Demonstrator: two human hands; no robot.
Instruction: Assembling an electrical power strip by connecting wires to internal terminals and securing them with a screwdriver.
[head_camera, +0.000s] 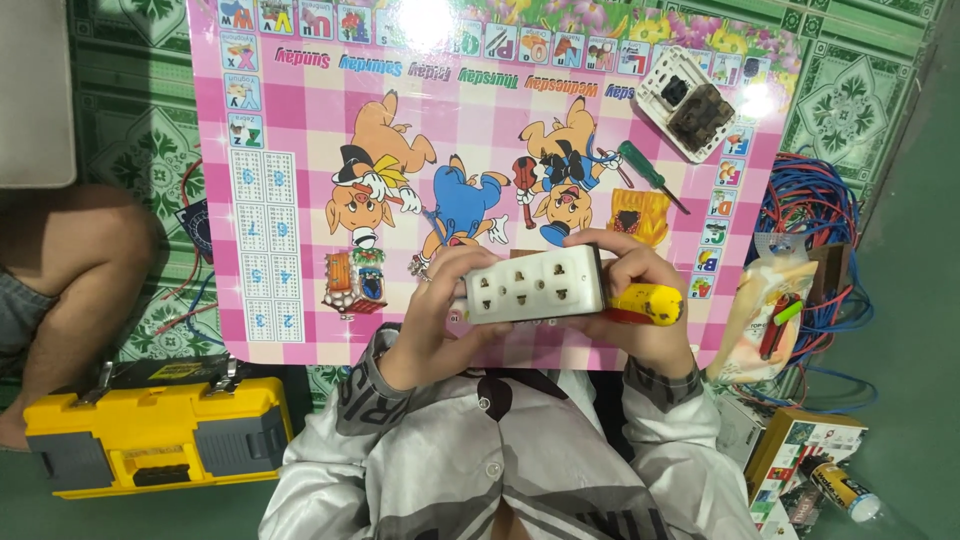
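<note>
both hands grasp white socket strip (535, 285) over pink table (300, 200) — left hand (435, 310) clenched on its end, right hand (640, 300) also pinning yellow-handled screwdriver (648, 303). step: handling strip; next move calls for steady hold.

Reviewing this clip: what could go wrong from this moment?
1. The right hand holds both the white socket strip and a yellow-handled screwdriver; either might slip from that shared grip.
2. The green screwdriver lies loose near the opened switch plate on the pink table; a nudge might roll it off.
</note>
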